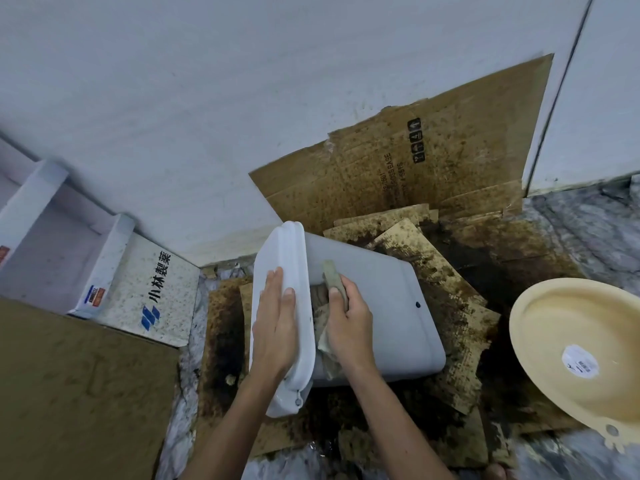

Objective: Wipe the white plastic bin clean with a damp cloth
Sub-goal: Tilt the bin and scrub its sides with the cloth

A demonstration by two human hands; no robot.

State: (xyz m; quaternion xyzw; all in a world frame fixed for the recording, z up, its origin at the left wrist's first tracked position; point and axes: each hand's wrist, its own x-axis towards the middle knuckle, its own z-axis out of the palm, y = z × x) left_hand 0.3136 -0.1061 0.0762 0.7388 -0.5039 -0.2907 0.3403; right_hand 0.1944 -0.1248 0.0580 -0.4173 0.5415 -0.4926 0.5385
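Observation:
The white plastic bin (381, 299) lies on its side on stained cardboard, its lid (287, 265) at the left end facing me. My left hand (275, 323) rests flat on the lid with the fingers stretched out, steadying it. My right hand (349, 327) presses a crumpled grey-brown cloth (334, 277) against the bin's side wall just behind the lid rim. Part of the cloth hangs below my palm.
Mouldy, dark-stained cardboard sheets (450, 271) cover the floor and lean on the white wall. A cream plastic basin (568, 341) stands at the right. A white speckled box with blue print (156, 292) and brown cardboard (79, 386) lie at the left.

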